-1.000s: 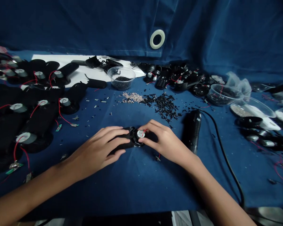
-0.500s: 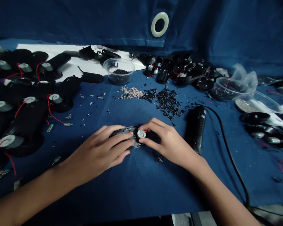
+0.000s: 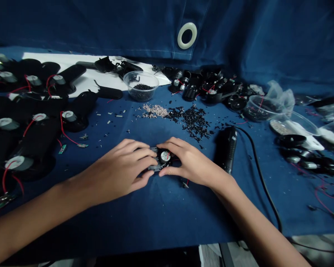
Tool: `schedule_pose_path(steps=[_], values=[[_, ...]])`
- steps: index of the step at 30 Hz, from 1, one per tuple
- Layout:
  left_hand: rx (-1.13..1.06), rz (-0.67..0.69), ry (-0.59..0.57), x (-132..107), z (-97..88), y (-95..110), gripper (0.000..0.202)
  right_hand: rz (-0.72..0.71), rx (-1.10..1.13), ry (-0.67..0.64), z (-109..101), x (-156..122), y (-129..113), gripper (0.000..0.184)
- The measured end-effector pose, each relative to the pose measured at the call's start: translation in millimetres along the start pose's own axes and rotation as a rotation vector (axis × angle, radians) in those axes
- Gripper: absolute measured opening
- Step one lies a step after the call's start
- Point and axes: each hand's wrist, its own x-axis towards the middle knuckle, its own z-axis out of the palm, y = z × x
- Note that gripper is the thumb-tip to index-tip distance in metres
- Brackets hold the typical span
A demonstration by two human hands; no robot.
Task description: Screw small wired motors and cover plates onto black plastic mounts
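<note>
Two bare hands grip a black plastic housing (image 3: pixel 155 167) at mid-table on blue cloth (image 3: pixel 167 215): the left hand (image 3: pixel 118 167) curls its fingers closed over one end, the right hand (image 3: pixel 190 159) pinches beside a white-faced motor (image 3: pixel 165 156), a corded black hand tool (image 3: pixel 226 149) just right.

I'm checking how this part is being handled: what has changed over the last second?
The left hand and right hand have moved inward, closing around the black plastic casing with its white disc; neither has let go. The black corded tool and the pile of black pieces stayed where they were.
</note>
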Motion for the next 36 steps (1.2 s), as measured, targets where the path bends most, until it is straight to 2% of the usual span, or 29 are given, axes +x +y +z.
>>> schedule_pose_path(steps=[5, 7, 10, 12, 14, 15, 17, 20, 22, 24, 26, 29, 31, 33, 36], values=[[-0.064, 0.072, -0.156, 33.4, -7.2, -6.5, 0.032, 0.042, -0.028, -0.013, 1.3, 3.0, 0.5, 0.047], [-0.081, 0.115, -0.222, 43.8, -6.8, -9.7, 0.03, 0.075, 0.009, 0.006, 2.0, -0.5, 0.2, 0.051], [-0.072, 0.124, -0.246, 49.3, -10.3, -10.5, 0.024, 0.108, 0.065, 0.156, -3.1, -13.7, 4.1, 0.071], [-0.052, 0.046, -0.222, 46.1, -16.8, -5.7, 0.023, 0.194, -0.009, 0.332, -11.4, -27.9, 10.6, 0.067], [-0.028, -0.091, -0.181, 39.0, -23.5, 4.1, 0.025, 0.38, -0.183, 0.485, -21.3, -44.8, 19.5, 0.054], [-0.01, -0.166, -0.165, 34.8, -25.5, 10.3, 0.026, 0.499, -0.287, 0.528, -25.9, -53.4, 24.4, 0.053], [0.054, -0.311, -0.144, 26.5, -24.9, 23.5, 0.031, 0.771, -0.471, 0.544, -33.0, -68.7, 34.4, 0.062], [0.154, -0.472, -0.18, 17.5, -15.0, 39.6, 0.037, 1.101, -0.511, 0.393, -38.1, -82.6, 49.3, 0.083], [0.203, -0.518, -0.21, 14.6, -9.1, 44.6, 0.042, 1.214, -0.412, 0.245, -38.8, -85.1, 59.4, 0.091], [0.231, -0.521, -0.218, 13.5, -8.8, 44.3, 0.047, 1.248, -0.307, 0.156, -38.8, -84.4, 69.4, 0.092], [0.234, -0.461, -0.18, 13.2, -13.6, 40.0, 0.049, 1.238, -0.231, 0.183, -38.6, -83.0, 77.9, 0.084], [0.195, -0.287, -0.127, 13.1, -20.0, 30.6, 0.06, 1.19, -0.062, 0.339, -39.1, -83.3, 83.8, 0.067], [0.141, -0.222, -0.164, 13.1, -18.5, 25.3, 0.067, 1.167, 0.057, 0.42, -40.5, -85.5, 81.8, 0.061], [0.062, -0.232, -0.224, 13.5, -13.4, 22.3, 0.064, 1.144, 0.135, 0.48, -43.4, -88.7, 76.2, 0.058], [-0.028, -0.294, -0.27, 14.4, -6.3, 20.9, 0.056, 1.027, 0.298, 0.664, -50.9, -90.8, 64.6, 0.056]])
